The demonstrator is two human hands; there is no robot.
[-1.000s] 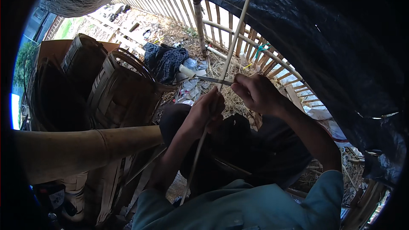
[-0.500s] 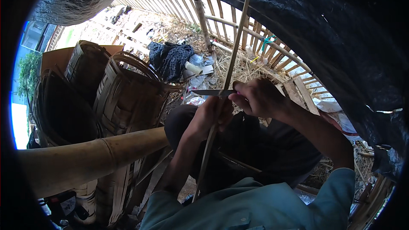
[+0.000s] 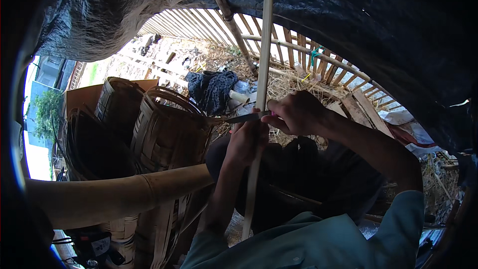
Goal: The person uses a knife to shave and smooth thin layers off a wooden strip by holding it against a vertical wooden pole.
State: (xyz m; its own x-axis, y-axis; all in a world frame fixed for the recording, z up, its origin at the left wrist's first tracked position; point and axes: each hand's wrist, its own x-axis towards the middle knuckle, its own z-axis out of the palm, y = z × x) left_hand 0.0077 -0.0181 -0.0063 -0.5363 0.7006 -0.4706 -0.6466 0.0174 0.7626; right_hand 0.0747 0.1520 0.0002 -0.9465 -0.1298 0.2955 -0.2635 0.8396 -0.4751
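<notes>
A long, pale bamboo strip [image 3: 265,65] stands nearly upright in front of me, running from the top edge down past my lap. My left hand [image 3: 245,142] is closed around it at about its middle. In my right hand [image 3: 297,113] is a knife [image 3: 242,118], its handle mostly hidden by my fingers. The dark blade points left and lies across the strip just above my left fist, seemingly touching it. The strip's lower end [image 3: 248,221] hangs by my left forearm.
A thick bamboo pole [image 3: 114,195] juts in from the left beside my knee. Behind it stand tall woven bamboo baskets [image 3: 164,137]. Dark plastic sheeting [image 3: 373,35] hangs overhead and right. Farther off are a black cloth heap [image 3: 211,92], straw [image 3: 298,89] and a slatted bamboo fence [image 3: 294,50].
The view has shifted, so the surroundings sit lower and farther right. The strip now stands straighter and shows its pale broad face. The knife's blade has tilted, its tip lower.
</notes>
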